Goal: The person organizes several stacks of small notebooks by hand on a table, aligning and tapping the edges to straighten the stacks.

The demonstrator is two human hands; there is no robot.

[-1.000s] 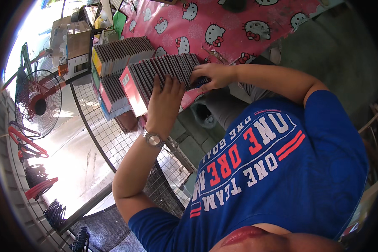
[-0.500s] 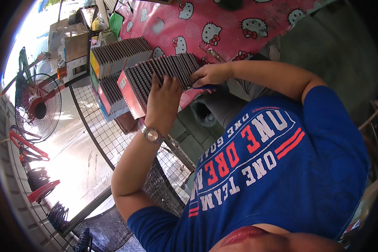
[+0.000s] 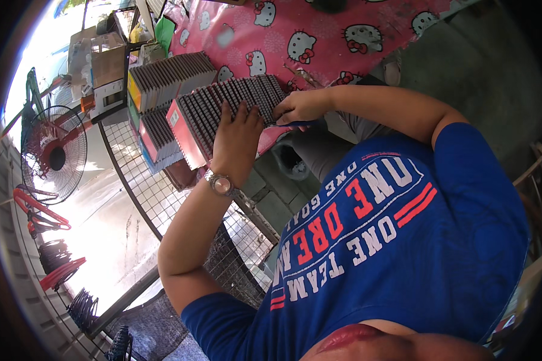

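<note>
A long row of spiral-bound notebooks (image 3: pixel 202 114) stands packed together, coils facing up, with a pink-red cover at its left end. My left hand (image 3: pixel 238 135), a watch on its wrist, lies across the near side of the row with its fingers stretched over the coils. At the row's right end my right hand (image 3: pixel 298 109) is closed, fingers curled at the last notebooks. A dark blue edge shows just under that hand; its fingertips are partly hidden.
More notebook stacks (image 3: pixel 168 72) stand behind and left of the row. A pink patterned cloth (image 3: pixel 319 45) covers the table. Metal wire mesh (image 3: pixel 138 162) lies to the left, with a standing fan (image 3: pixel 55 157) and several hangers (image 3: pixel 42 207) beyond. Cardboard boxes (image 3: pixel 107 63) sit at the far left.
My left hand has shifted slightly along the coils, its wrist turning a little and its fingers flattening. My right hand stays at the row's right end.
</note>
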